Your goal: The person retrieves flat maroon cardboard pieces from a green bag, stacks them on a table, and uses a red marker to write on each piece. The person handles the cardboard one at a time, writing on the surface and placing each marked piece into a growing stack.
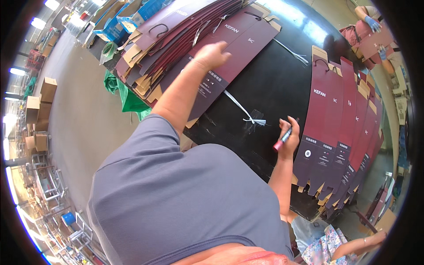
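My left hand (211,55) reaches out and rests flat on a dark maroon flattened paper bag (234,53) at the top of a fanned stack on the black table (274,88). My right hand (289,134) is closed around a red and black marker-like tool (282,139), held just left of a second fanned row of maroon flattened bags (340,128). A white plastic strap (245,110) lies on the table between my hands.
Cardboard boxes (42,110) stand on the grey floor at left, with green sheeting (126,95) by the table edge. Another person's gloved hands (375,31) handle a bag at the top right. A person in floral clothing (335,245) is at the lower right.
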### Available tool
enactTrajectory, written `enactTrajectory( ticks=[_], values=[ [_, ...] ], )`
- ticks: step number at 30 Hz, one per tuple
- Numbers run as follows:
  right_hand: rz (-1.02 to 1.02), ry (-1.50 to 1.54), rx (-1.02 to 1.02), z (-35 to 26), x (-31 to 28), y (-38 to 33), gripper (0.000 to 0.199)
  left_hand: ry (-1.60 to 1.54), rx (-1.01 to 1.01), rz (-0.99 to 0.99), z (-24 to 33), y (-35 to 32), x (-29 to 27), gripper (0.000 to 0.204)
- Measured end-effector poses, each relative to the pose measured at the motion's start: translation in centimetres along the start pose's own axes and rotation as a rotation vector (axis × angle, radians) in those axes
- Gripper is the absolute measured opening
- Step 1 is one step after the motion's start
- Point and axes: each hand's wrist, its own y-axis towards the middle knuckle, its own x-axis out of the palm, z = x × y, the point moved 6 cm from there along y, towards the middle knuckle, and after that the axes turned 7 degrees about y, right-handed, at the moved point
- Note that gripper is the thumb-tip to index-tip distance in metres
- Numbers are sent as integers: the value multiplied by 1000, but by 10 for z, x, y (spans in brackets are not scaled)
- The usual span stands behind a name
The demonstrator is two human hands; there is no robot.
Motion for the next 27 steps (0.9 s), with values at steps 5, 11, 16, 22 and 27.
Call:
enactTrajectory(
  ticks=[5,11,16,22,27],
  values=[
    [-192,14,15,19,77,-1,28,436,-169,-98,-15,-37,17,70],
    [-93,142,216,10,94,9,37,2,134,-80,66,-72,49,49],
    [182,421,142,29,34,-2,36,58,157,261,87,-92,57,67],
    [321,522,165,45,-34,-35,38,-192,14,-172,123,-121,115,93],
    [323,-94,11,39,-59,-42,30,-343,-70,-305,116,-108,132,93]
  ],
)
